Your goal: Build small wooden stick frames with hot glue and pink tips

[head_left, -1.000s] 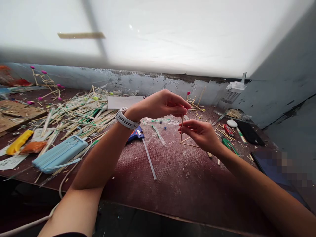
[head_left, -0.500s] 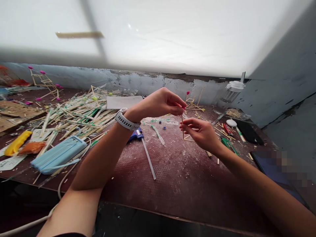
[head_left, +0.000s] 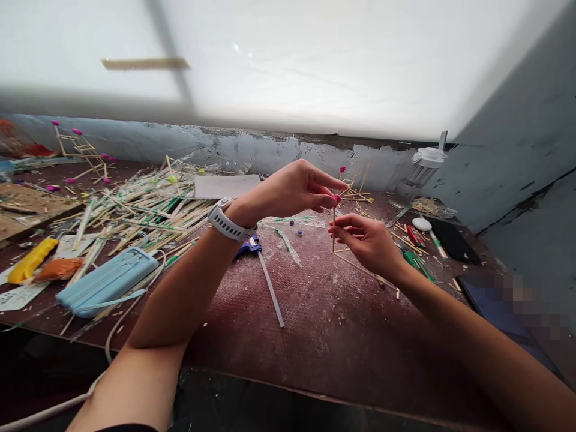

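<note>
Nearest on the counter (head_left: pixel 315 336), the glue rod (head_left: pixel 272 292) lies at half past six from mid-view, running to the gun (head_left: pixel 250 245) at eight. Further in, near three o'clock, the right hand (head_left: pixel 371 241) pinches the stick (head_left: pixel 333 212) upright, its foot by a thin bar (head_left: pixel 360 268). And that bar has swung: more of it shows now, slanting towards four! Above, the change of the moment: the left hand (head_left: pixel 292 189), about twelve, has parted its fingers, baring the pink ball (head_left: pixel 337 198) at the stick's top. Thumb contact? Cannot tell. The ball looks seated there, with the right hand apparently doing most of the steadying. Beyond, a pink-tipped model (head_left: pixel 92 157) stands towards half past nine, the bottle (head_left: pixel 425 165) near half past two.
</note>
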{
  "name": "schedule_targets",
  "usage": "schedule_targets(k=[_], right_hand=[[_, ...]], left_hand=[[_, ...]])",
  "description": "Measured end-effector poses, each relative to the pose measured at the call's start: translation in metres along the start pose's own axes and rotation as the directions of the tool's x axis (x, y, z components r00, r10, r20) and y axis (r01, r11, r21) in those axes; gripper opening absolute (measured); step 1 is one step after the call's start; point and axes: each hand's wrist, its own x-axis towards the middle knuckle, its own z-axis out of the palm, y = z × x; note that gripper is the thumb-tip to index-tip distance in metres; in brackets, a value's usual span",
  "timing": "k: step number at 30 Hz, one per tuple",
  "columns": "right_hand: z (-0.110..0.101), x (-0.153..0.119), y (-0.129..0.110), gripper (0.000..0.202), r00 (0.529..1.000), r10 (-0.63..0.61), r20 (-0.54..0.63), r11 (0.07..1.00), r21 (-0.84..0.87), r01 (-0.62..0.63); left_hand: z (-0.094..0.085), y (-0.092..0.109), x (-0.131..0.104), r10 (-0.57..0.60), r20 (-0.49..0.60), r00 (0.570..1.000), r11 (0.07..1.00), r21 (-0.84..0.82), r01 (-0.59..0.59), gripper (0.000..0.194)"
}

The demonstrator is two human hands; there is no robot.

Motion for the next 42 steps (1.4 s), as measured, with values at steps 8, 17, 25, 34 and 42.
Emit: schedule_targets(k=[8, 17, 25, 34, 42], right_hand=[[-0.0008, 0.0013, 0.0016, 0.044, 1.0, -0.002, 0.02, 0.996, 0.086, 0.0], [-0.0038, 0.0008, -0.0061, 0.04, 0.999, -0.007, 0.053, 0.992, 0.127, 0.0], [-0.0026, 0.0003, -0.0054, 0.037, 0.997, -0.025, 0.076, 0.991, 0.137, 0.014], [-0.0024, -0.0007, -0.0055, 0.032, 0.995, -0.058, 0.076, 0.99, 0.13, 0.048], [-0.0025, -0.0012, -0.005, 0.029, 0.993, -0.08, 0.09, 0.993, 0.092, 0.072]], left_hand=[[-0.005, 0.0005, -0.0018, 0.168, 0.023, 0.986, 0.955, 0.246, -0.168, 0.043], [0.0007, -0.0027, 0.0039, 0.331, 0.04, 0.943, 0.853, 0.416, -0.317, 0.019], [-0.0001, 0.003, 0.0009, 0.303, 0.018, 0.953, 0.89, 0.351, -0.29, 0.015], [0.0003, 0.0013, 0.0007, 0.265, 0.006, 0.964, 0.925, 0.28, -0.256, 0.013], [0.0002, -0.0017, 0.0022, 0.316, 0.003, 0.949, 0.922, 0.235, -0.308, 0.014]])
